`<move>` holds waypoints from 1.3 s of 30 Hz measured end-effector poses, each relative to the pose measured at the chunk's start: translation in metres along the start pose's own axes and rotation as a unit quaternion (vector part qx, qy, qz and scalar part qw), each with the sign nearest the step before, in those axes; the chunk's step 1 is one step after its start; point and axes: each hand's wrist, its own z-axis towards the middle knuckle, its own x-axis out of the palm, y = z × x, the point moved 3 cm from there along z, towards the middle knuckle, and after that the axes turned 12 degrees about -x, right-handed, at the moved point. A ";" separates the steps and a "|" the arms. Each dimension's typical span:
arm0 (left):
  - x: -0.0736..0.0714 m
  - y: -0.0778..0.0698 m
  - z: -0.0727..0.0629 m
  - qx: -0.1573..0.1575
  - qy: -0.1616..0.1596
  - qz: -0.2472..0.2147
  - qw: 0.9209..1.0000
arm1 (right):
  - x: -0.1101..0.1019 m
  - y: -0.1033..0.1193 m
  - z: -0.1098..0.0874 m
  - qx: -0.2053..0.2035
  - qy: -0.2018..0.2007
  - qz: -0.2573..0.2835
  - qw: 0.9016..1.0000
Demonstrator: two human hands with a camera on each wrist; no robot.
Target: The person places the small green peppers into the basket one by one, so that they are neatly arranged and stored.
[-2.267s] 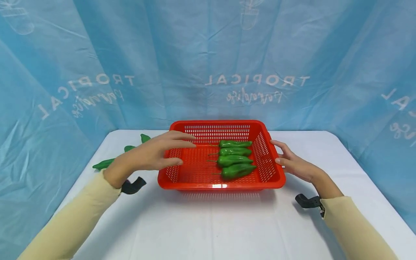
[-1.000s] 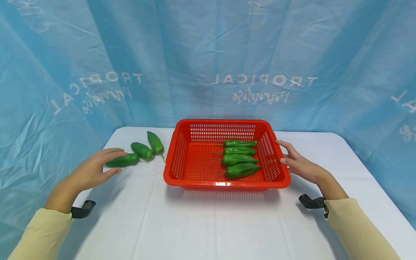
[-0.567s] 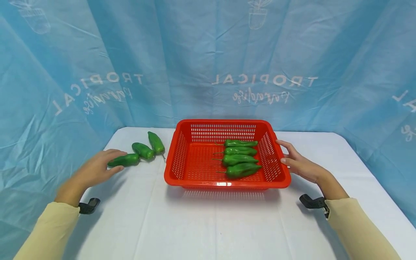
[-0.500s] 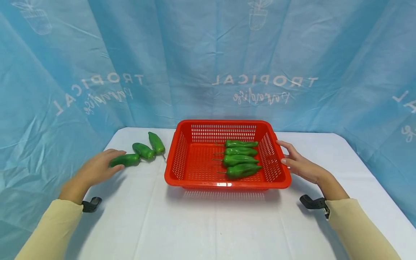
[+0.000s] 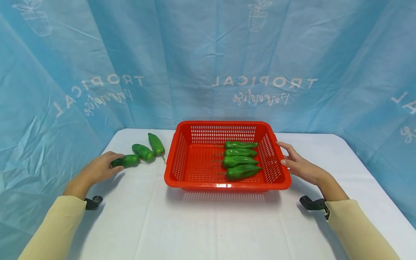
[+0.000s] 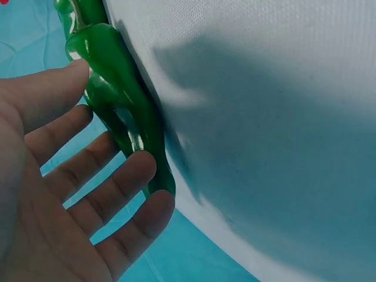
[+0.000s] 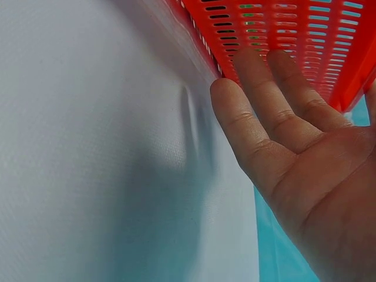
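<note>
At the left of the table, my left hand (image 5: 102, 168) is at a long green pepper (image 5: 131, 160), the nearest of three lying there. In the left wrist view the thumb and fingertips (image 6: 141, 167) touch or nearly touch this pepper (image 6: 117, 88), the fingers loosely bent. Its pointed end is partly hidden by the hand. My right hand (image 5: 302, 168) rests at the right rim of a red plastic basket (image 5: 222, 185). From the right wrist view, its nearly straight fingers reach under the rim to the slotted wall (image 7: 288, 29).
Several green peppers (image 5: 242, 171) lie in a column on the basket's right side, stems pointing left. Two more peppers, a short one (image 5: 144, 152) and an upright-lying one (image 5: 157, 143), are left of the basket. A blue curtain (image 5: 208, 65) hangs behind the white-covered table (image 5: 214, 224).
My left hand has gone from over the basket's left side to the peppers at the left, then crept right and narrowed around the nearest one. The right hand stays at the basket.
</note>
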 end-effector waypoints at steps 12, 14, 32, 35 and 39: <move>0.004 0.003 0.010 -0.022 -0.002 0.011 1.000 | -0.001 0.001 -0.001 -0.008 0.002 0.000 1.000; 0.005 0.003 0.009 -0.014 -0.008 -0.002 1.000 | -0.001 0.001 -0.001 -0.007 0.000 0.001 1.000; 0.009 0.015 0.006 -0.090 0.076 -0.109 0.987 | 0.000 -0.001 -0.001 -0.006 -0.002 0.002 1.000; 0.010 0.015 0.006 -0.098 0.097 -0.115 0.984 | 0.000 -0.001 -0.001 -0.005 -0.004 0.001 1.000; 0.010 0.015 0.004 -0.107 0.128 -0.154 0.974 | 0.000 -0.001 0.000 -0.004 -0.004 0.000 1.000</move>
